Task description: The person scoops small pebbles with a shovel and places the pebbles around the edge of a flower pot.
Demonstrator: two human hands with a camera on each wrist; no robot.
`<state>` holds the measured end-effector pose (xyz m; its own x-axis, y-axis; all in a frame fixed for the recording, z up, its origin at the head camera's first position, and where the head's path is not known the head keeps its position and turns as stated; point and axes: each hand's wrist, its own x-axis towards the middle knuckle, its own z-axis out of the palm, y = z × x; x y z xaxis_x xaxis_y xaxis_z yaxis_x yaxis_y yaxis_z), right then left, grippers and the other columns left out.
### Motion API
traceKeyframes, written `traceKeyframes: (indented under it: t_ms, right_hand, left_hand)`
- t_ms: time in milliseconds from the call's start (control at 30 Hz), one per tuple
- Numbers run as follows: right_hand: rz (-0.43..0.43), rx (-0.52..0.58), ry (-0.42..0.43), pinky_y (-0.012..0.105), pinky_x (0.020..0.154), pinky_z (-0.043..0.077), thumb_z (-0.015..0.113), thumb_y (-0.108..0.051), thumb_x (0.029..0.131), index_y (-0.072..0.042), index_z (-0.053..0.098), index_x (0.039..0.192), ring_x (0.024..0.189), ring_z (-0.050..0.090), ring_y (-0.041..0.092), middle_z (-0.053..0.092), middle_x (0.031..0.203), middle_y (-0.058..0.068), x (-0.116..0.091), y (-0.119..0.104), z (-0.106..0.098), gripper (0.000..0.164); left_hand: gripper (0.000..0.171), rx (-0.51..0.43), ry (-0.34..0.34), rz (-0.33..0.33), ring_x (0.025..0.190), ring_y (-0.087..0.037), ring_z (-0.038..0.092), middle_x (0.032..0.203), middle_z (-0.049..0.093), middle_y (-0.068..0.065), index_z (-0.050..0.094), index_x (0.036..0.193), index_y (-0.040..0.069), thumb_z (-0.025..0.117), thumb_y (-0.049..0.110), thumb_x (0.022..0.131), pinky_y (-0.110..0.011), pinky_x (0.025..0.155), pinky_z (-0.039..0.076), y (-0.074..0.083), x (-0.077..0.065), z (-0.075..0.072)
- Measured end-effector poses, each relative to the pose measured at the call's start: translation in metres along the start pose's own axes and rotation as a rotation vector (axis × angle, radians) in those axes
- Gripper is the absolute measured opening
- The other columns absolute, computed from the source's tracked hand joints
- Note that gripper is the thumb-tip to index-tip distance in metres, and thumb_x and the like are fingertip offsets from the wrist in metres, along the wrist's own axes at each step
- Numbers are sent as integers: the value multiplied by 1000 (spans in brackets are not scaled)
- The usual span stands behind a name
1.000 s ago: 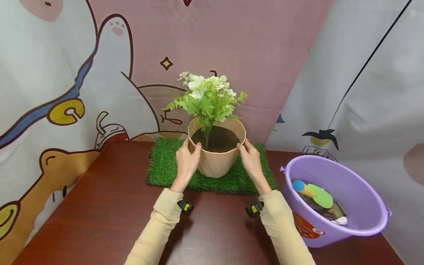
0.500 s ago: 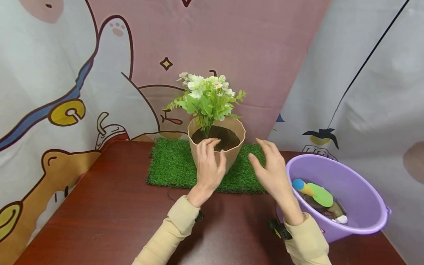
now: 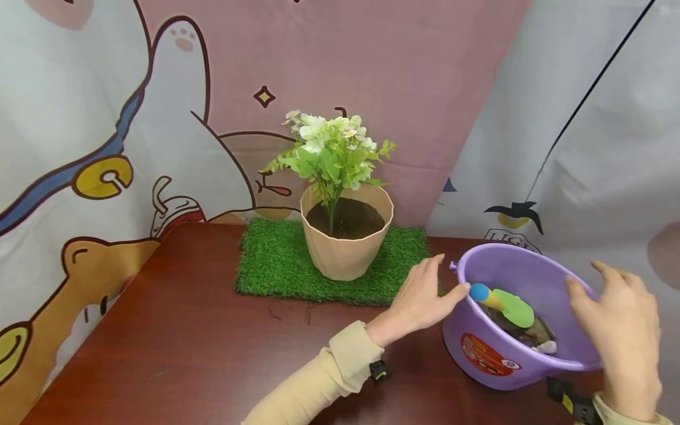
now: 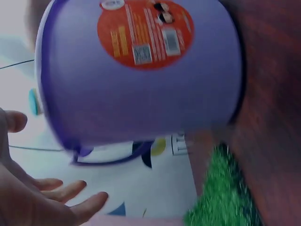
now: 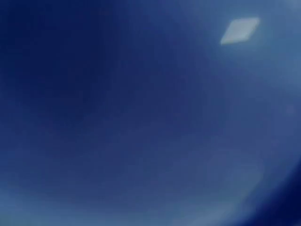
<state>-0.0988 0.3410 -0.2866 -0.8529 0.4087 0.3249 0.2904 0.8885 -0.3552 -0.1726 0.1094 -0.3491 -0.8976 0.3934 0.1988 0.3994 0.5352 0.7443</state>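
Apparently, the planting is done: the flower bouquet (image 3: 332, 158) stands upright in soil (image 3: 363, 218) inside the beige flowerpot (image 3: 344, 258), on the artificial-grass mat (image 3: 271, 260). The left hand (image 3: 419, 302) and right hand (image 3: 624, 330), spread wide and holding nothing, flank the purple bucket (image 3: 523, 268); gripping it seems left.

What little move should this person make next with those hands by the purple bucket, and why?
Probably close the left hand and right hand on the purple bucket: they flank it on opposite sides, neither appears to grip it, and the flowerpot stands upright on the grass mat, untouched.
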Motion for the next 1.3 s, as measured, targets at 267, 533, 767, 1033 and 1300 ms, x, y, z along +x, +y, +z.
traceKeyframes:
  t_ms: [267, 533, 767, 1033, 1300]
  right_hand:
    - [63, -92, -206, 54, 59, 44, 48, -34, 90, 13, 48, 124, 87, 50, 62, 51, 112, 44, 17, 58, 11, 57]
    - [32, -63, -152, 36, 48, 36, 47, -17, 81, 14, 54, 115, 72, 54, 56, 57, 93, 43, 16, 60, 10, 46]
    - [36, -64, -167, 35, 47, 36, 48, -15, 82, 15, 52, 116, 71, 55, 54, 58, 93, 42, 16, 57, 9, 46]
    - [38, -101, -208, 55, 59, 45, 48, -15, 81, 16, 48, 119, 78, 52, 59, 54, 102, 44, 17, 54, 10, 50]
    - [34, -77, -207, 44, 50, 43, 50, -15, 81, 16, 51, 115, 66, 56, 49, 58, 91, 42, 16, 55, 11, 46]
  left_hand:
    - [78, -47, -49, -81, 133, -17, 45, 145, 45, -1, 30, 148, 16, 52, 59, 86, -32, 104, 43, 19, 9, 12]
    - [81, -2, -36, -30, 126, -15, 50, 140, 48, 0, 35, 146, 15, 55, 61, 82, -28, 98, 46, 25, 10, 16]
    - [77, 0, -78, 60, 117, -12, 51, 133, 48, 2, 35, 145, 29, 58, 63, 79, -25, 89, 47, 20, 7, 13]
    - [54, -36, -65, 10, 125, -15, 49, 138, 48, 0, 41, 143, 21, 39, 48, 96, -28, 100, 44, 17, 8, 12]
    - [56, 10, -56, -14, 121, -13, 51, 134, 50, 2, 45, 140, 20, 54, 45, 90, -26, 95, 46, 16, 11, 12]
